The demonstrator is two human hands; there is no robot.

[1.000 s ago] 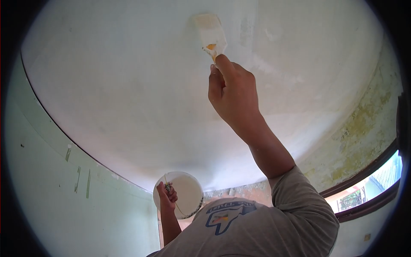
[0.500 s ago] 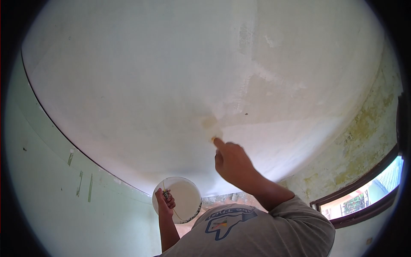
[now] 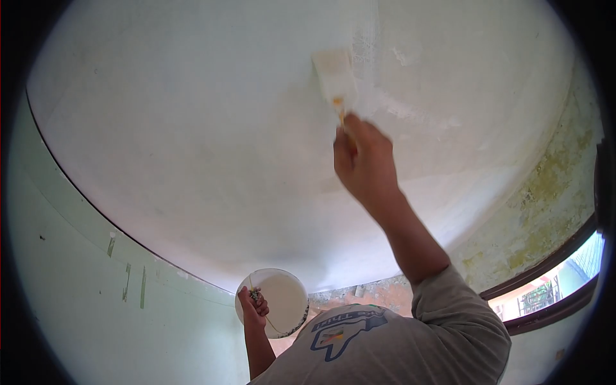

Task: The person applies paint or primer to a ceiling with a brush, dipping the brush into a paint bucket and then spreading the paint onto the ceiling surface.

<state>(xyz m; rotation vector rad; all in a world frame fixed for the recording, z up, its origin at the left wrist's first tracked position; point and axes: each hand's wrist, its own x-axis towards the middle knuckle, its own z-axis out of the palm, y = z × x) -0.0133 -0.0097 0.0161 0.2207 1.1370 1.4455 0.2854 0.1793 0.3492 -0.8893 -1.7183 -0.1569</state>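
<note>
My right hand [image 3: 369, 157] is raised and closed around the yellowish handle of a wide paintbrush [image 3: 333, 72]. The brush's pale, slightly blurred head lies against a broad whitish painted surface [image 3: 212, 128], which has uneven patches to the right of the brush. Low in the view, my left hand [image 3: 256, 307] grips the thin handle of a round bucket [image 3: 290, 298]. Something small, dark and mottled shows at its fingers, too small to name. Pale paint shows inside the bucket, and dark specks mark its rim.
A light green wall [image 3: 90, 256] with scraped strips runs along the left. To the right, a stained, mouldy wall [image 3: 545, 192] meets a dark-framed window [image 3: 542, 298]. Reddish, rough ground [image 3: 385, 294] shows behind the shirt [image 3: 391, 343] at the bottom.
My right hand has moved up across the surface with the paintbrush, and the arm is stretched further out. The bucket and my left hand appear slightly farther right and lower.
</note>
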